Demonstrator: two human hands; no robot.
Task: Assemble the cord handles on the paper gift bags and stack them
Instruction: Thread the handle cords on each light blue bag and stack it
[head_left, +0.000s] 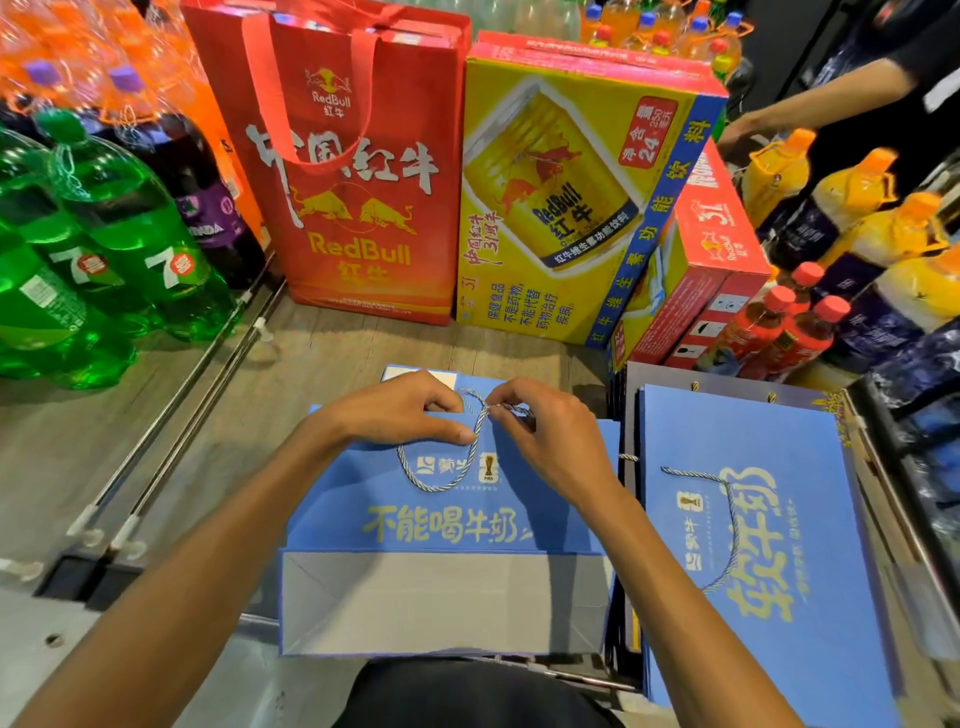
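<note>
1. At the far edge of the flat blue bag (447, 525), dead centre, both hands are on the cord (441, 483).
2. Left hand (405, 415): fingers curled and thumb laid flat, pinching the cord against the bag's top edge.
3. Right hand (550, 436): fingertips nipping a short stretch of cord just right of the left hand, close to the rim.
4. The cord's loop droops nearward over the print. The hands cover the punched holes, so I cannot tell whether either end is threaded or knotted.
5. To the right, just beside this bag, sits the stack (753, 561), its top bag already wearing a handle.
6. What could bite from here, as I read it:
   - The short stretch in the right hand's pinch looks easy to lose, and a slip would mean threading again.
   - A hard tug from the right hand could drag the loop short, leaving an uneven handle.
   - Pulling sideways against the paper might tear the rim at the hole.
   - The bag's near end hangs toward the lap, so once the left hand's press lifts, it may slide off.
</note>
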